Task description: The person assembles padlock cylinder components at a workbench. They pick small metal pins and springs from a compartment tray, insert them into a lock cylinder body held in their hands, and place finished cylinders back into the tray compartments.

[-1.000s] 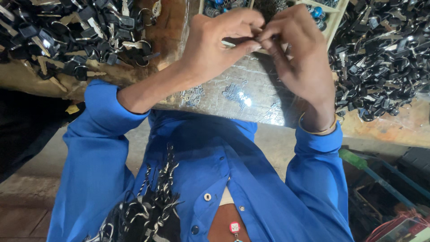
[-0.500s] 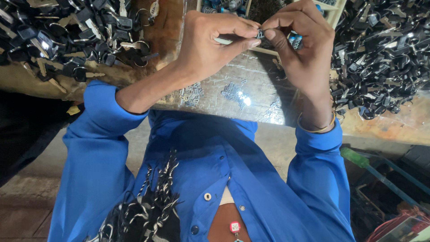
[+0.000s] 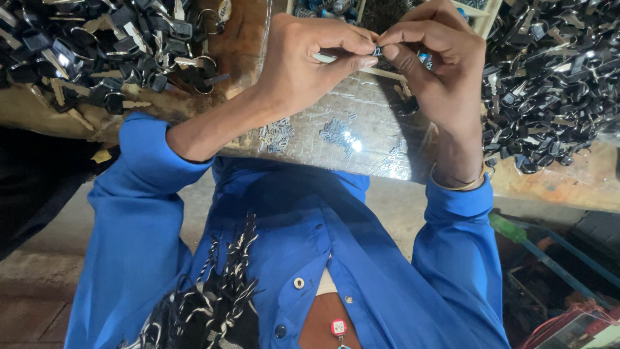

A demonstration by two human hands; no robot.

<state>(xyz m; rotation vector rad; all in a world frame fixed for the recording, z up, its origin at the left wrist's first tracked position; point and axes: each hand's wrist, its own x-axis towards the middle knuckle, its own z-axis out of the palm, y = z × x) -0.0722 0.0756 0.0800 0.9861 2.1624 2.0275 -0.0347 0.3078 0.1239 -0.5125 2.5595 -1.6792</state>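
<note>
Above the shiny embossed metal tabletop [image 3: 361,139], left hand [image 3: 303,64] and right hand [image 3: 439,71] pinch one small dark metal part [image 3: 376,50]; a slip could lose it among black-headed keys [image 3: 549,84].

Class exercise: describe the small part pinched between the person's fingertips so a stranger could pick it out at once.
Start at the shiny embossed metal sheet on the workbench. Above its far edge, the left hand and right hand meet fingertip to fingertip. The tiny dark metal piece pinched between them is the only part held off the bench.
</note>
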